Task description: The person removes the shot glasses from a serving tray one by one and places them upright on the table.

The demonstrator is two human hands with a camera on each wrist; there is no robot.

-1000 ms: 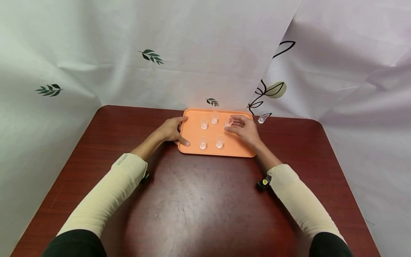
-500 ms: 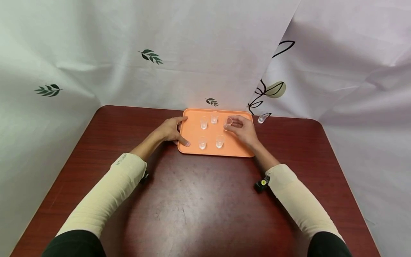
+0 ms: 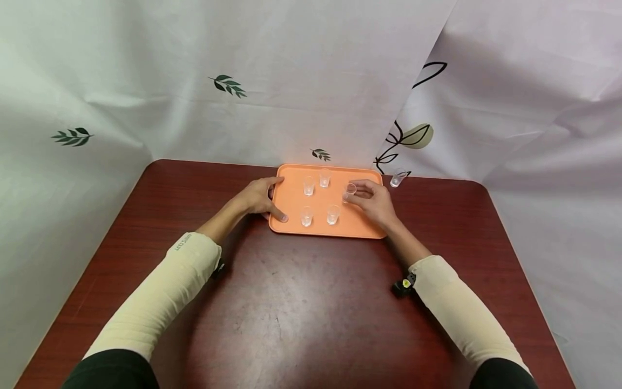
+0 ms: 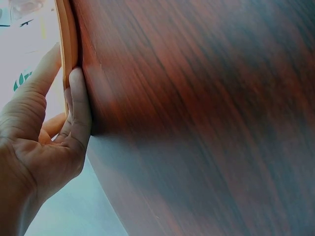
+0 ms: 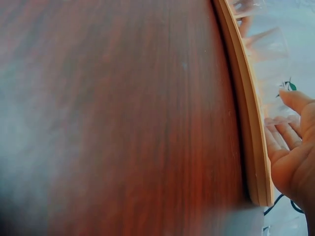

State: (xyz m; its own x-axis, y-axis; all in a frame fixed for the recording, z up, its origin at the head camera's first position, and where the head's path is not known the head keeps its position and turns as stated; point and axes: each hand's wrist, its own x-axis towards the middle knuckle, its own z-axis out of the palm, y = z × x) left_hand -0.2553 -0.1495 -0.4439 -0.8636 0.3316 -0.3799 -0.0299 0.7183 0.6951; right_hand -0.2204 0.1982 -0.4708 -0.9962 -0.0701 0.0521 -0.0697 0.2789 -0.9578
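An orange tray [image 3: 296, 200] lies near the back edge of the table. My left hand [image 3: 257, 196] grips its left end, and the left wrist view has the thumb over the rim [image 4: 66, 34] with fingers beneath. Between the thumb and fingers of my right hand [image 3: 376, 202] is a small clear plastic cup [image 3: 349, 192], over the tray's right half. In the right wrist view this hand [image 5: 295, 152] is at the tray's rim, partly cut off by the frame. Other clear cups stand upright on the tray: two behind, one front left [image 3: 306, 216], one front right [image 3: 332, 215].
Another clear cup [image 3: 397, 178] is on the table just right of the tray's back corner. The dark red wooden table [image 3: 301, 302] extends toward me. A pale curtain [image 3: 291, 81] with leaf prints hangs directly behind the table.
My right hand has shifted slightly right and toward me, with the clear cup moving along in its fingers. The left hand, tray and other cups look unmoved.
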